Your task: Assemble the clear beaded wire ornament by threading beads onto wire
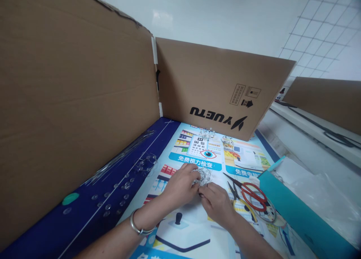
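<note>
A tangled bundle of silvery wire with clear beads (203, 176) is between my two hands over the printed table sheet. My left hand (184, 184), with a metal bangle on its wrist, curls its fingers round the bundle's left side. At its lower right edge, the fingers of my right hand (216, 202) are pinched together; what they grip is too small to make out. Red-handled scissors (254, 195) and yellow-handled pliers (244, 205) lie just right of my right hand.
Tall cardboard panels (211, 82) stand at the left and back. Loose clear beads (108, 206), wire lengths (118, 159) and a green disc (70, 198) lie left. Wire clusters (207, 134) lie behind. A teal box (304, 210) holding plastic stands right.
</note>
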`<state>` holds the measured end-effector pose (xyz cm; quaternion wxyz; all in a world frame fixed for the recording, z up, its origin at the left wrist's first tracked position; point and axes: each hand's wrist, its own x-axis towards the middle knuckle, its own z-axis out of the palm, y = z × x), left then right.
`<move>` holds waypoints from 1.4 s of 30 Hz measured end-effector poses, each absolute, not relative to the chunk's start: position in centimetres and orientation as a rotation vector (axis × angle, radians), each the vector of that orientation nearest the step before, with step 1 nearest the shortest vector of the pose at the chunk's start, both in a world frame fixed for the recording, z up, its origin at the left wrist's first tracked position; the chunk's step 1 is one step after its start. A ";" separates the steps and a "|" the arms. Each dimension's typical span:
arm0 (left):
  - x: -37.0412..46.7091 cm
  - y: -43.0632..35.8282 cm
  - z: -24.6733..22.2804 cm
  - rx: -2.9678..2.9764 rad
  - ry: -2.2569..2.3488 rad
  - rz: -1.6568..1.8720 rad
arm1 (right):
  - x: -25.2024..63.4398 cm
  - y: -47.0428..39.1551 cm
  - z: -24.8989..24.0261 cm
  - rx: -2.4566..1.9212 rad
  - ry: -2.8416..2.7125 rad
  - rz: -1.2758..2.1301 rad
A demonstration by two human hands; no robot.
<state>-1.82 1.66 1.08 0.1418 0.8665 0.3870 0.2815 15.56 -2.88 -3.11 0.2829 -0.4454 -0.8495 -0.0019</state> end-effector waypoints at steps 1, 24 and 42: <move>-1.8 1.7 1.0 2.491 1.113 0.826 | 15.5 -2.9 -3.1 -1.192 -2.273 -0.006; -1.3 1.1 1.7 2.761 1.206 0.729 | 15.5 -2.8 -3.2 -1.229 -2.295 0.025; -1.5 2.5 0.0 1.973 1.021 1.319 | 15.6 -3.2 -2.9 -1.187 -2.162 -0.031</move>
